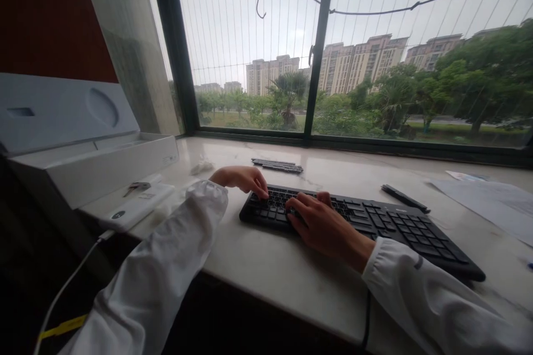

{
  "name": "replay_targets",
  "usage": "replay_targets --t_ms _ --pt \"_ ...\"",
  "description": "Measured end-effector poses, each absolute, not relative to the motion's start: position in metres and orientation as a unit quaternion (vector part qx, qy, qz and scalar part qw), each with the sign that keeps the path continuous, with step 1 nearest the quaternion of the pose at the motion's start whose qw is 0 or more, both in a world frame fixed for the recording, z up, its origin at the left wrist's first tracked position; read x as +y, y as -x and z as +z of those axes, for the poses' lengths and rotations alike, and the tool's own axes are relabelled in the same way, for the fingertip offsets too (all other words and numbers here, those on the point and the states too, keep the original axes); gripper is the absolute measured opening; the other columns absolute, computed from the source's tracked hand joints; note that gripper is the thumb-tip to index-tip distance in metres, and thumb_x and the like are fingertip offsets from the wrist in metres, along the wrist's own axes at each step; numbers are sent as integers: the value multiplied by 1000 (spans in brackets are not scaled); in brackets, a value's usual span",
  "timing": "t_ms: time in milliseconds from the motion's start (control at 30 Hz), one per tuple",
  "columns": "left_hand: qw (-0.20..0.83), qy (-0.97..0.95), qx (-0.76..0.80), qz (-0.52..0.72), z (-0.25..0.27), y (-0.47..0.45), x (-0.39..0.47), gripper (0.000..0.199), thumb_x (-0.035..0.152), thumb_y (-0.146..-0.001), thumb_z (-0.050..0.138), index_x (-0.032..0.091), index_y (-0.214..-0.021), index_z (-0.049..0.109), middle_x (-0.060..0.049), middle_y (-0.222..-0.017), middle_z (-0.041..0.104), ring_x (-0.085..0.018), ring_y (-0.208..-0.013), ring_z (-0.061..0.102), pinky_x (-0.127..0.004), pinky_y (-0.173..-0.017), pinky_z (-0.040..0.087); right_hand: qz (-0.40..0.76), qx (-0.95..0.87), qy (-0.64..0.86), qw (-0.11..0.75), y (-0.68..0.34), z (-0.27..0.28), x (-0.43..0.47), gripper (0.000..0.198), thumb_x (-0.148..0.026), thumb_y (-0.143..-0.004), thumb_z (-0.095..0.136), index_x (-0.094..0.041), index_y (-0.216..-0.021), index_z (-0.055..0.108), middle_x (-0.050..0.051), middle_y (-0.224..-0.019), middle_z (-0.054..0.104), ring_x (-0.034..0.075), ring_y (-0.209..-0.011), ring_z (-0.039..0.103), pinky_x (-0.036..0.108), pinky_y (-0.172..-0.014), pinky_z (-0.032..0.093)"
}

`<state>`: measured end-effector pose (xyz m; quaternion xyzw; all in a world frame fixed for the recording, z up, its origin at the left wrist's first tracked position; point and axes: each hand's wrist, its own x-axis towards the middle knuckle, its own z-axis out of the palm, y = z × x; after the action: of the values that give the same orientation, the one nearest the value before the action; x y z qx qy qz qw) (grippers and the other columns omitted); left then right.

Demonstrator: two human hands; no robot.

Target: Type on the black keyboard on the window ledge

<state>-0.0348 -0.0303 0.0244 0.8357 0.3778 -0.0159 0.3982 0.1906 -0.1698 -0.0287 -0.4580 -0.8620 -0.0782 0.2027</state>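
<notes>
A black keyboard (420, 233) lies at a slant on the white marble sill. In its left section, several spots look like bare key sockets without caps. My left hand (244, 178) bends down at the upper left end of the keyboard, its fingertips pinched together on the keys. Over the left-middle keys is my right hand (322, 226), thumb and index finger drawn together; whatever is between them is too small or hidden to name. The fingers cover part of the keys beneath.
Dark grey strips (277, 165) lie behind the keyboard, with another dark strip (405, 198) to the right. Papers (491, 205) rest at far right. On the left are an open white box (112, 169), a white power bank (139, 205) with a cable, and crumpled white material (202, 165).
</notes>
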Motion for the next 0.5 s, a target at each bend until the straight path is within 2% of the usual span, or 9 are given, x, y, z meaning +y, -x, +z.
replay_targets --t_ms 233,500 --pt "292 -865 408 -12 28 32 -37 45 57 -63 76 22 -91 77 -1 -74 66 -11 -65 46 -23 -57 35 -89 -864 453 203 -192 -31 -168 20 -28 -97 44 -23 -109 59 5 -104 63 20 -89 61 41 -90 33" --pt "248 -879 407 -25 27 34 -36 45 56 -67 72 18 -91 76 -2 -76 67 -13 -68 50 -23 -62 37 -89 -863 453 204 -191 -29 -170 21 -29 -97 44 -22 -109 60 6 -102 62 19 -87 61 39 -90 35"
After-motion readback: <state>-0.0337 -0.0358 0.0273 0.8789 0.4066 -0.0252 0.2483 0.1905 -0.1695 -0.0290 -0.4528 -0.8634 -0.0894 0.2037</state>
